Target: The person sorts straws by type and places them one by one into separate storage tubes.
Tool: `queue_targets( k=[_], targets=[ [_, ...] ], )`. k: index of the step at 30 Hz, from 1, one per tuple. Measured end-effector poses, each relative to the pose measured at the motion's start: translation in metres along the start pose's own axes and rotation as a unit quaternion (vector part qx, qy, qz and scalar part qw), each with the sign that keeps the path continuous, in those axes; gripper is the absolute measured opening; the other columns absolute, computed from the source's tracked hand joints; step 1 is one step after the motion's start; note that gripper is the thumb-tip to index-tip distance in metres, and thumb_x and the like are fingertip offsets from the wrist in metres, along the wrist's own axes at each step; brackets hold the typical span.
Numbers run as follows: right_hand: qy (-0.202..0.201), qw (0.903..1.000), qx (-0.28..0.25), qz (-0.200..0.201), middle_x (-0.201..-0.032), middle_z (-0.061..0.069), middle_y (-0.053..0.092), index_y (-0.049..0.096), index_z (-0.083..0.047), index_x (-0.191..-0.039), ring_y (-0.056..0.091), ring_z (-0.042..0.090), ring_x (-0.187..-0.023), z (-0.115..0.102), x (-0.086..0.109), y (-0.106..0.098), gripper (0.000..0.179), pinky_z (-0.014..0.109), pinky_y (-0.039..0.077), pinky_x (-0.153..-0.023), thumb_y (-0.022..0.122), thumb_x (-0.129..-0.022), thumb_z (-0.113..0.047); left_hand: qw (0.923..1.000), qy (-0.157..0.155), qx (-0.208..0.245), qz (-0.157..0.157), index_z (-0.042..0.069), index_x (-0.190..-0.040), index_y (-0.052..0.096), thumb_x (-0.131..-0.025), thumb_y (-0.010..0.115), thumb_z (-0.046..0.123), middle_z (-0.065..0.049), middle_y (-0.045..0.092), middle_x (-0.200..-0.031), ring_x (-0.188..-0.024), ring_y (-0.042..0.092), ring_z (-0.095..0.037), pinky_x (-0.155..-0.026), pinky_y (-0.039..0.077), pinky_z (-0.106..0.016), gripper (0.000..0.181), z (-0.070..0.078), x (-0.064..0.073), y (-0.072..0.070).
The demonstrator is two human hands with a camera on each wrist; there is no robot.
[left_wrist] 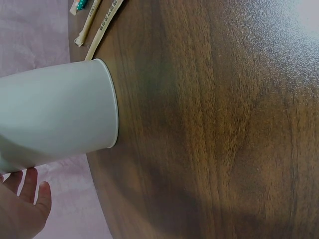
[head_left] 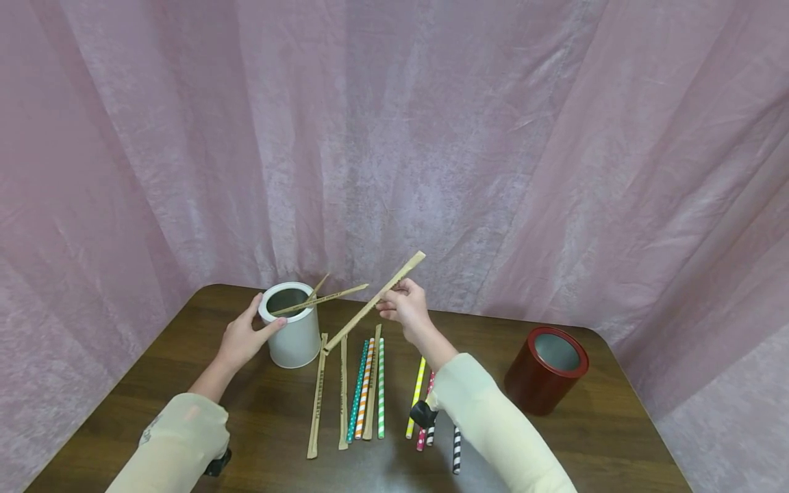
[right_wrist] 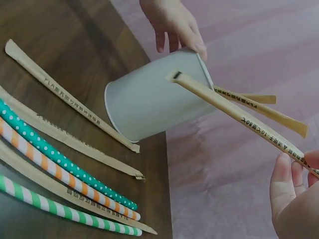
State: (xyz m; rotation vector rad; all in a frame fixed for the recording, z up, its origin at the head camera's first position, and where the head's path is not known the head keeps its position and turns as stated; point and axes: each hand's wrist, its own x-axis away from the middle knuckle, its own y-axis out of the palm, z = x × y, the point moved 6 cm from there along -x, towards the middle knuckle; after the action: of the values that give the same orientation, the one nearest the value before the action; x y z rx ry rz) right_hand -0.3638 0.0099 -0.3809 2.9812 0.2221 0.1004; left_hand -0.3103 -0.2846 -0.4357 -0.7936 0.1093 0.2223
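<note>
My left hand (head_left: pixel 242 337) grips the white can (head_left: pixel 294 342) at its top rim, thumb in front and fingers along the left side. Two paper-wrapped straws (head_left: pixel 335 295) stick out of the can, leaning to the right. Between thumb and fingers, my right hand (head_left: pixel 407 308) pinches another paper-wrapped straw (right_wrist: pixel 239 117). It slants in the air, its lower end near the can's right side and its upper end pointing up and right. Printed writing runs along its brown wrapper. In the left wrist view, the can's wall fills the left side, with fingertips (left_wrist: pixel 44 195) beside it.
Several straws lie on the wooden table (head_left: pixel 246 438): brown-wrapped ones (head_left: pixel 317 404), a teal dotted one (head_left: pixel 357 394), an orange striped one (head_left: pixel 365 390) and a green striped one (head_left: pixel 381 390). Yellow (head_left: pixel 416 400), pink and black striped straws lie under my right forearm. A red can (head_left: pixel 536 376) stands at right.
</note>
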Motion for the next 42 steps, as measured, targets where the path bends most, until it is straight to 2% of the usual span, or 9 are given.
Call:
queue_targets(
  k=[10, 22, 29, 36, 42],
  targets=[
    [-0.011, 0.9976, -0.063, 0.027, -0.076, 0.004, 0.056, 0.046, 0.002, -0.103, 0.06, 0.012, -0.06, -0.003, -0.003, 0.009, 0.024, 0.021, 0.051, -0.055, 0.054, -0.081, 0.001, 1.0, -0.005, 0.0, -0.002, 0.006, -0.141, 0.015, -0.08, 0.055, 0.052, -0.026, 0.035, -0.134, -0.121, 0.035, -0.043, -0.094, 0.031, -0.057, 0.087, 0.001, 0.001, 0.001],
    [-0.022, 0.9917, -0.119, 0.043, -0.074, 0.003, 0.057, 0.045, -0.004, -0.093, 0.061, 0.011, -0.06, -0.005, -0.007, 0.022, 0.016, 0.02, 0.051, -0.054, 0.055, -0.082, 0.0, 1.0, 0.0, 0.001, 0.002, 0.007, -0.141, 0.015, -0.08, 0.056, 0.051, -0.026, 0.038, -0.133, -0.121, 0.037, -0.042, -0.094, 0.031, -0.057, 0.086, -0.002, 0.0, 0.002],
    [-0.021, 0.995, -0.092, 0.034, -0.076, 0.002, 0.057, 0.048, -0.001, -0.097, 0.061, 0.01, -0.062, -0.003, -0.007, 0.038, 0.018, 0.023, 0.052, -0.058, 0.057, -0.082, 0.0, 1.0, 0.0, 0.0, 0.001, 0.006, -0.141, 0.015, -0.08, 0.055, 0.051, -0.026, 0.037, -0.134, -0.121, 0.036, -0.042, -0.094, 0.031, -0.057, 0.086, -0.001, 0.001, 0.001],
    [-0.049, 0.9968, -0.058, 0.027, -0.074, 0.001, 0.058, 0.051, 0.001, -0.096, 0.061, 0.008, -0.061, -0.004, -0.004, 0.053, 0.016, 0.025, 0.053, -0.059, 0.058, -0.082, -0.002, 1.0, 0.0, 0.001, 0.002, 0.005, -0.141, 0.016, -0.08, 0.056, 0.051, -0.026, 0.037, -0.134, -0.12, 0.037, -0.042, -0.094, 0.032, -0.056, 0.087, -0.001, 0.002, 0.001],
    [-0.069, 0.9974, -0.008, 0.019, -0.08, 0.009, 0.061, 0.054, 0.003, -0.096, 0.06, 0.009, -0.062, -0.003, 0.001, 0.065, 0.016, 0.024, 0.053, -0.058, 0.058, -0.082, -0.005, 1.0, 0.002, 0.003, 0.006, 0.005, -0.141, 0.016, -0.08, 0.056, 0.05, -0.027, 0.04, -0.131, -0.118, 0.04, -0.041, -0.093, 0.032, -0.056, 0.086, 0.0, 0.003, 0.0]
  ],
)
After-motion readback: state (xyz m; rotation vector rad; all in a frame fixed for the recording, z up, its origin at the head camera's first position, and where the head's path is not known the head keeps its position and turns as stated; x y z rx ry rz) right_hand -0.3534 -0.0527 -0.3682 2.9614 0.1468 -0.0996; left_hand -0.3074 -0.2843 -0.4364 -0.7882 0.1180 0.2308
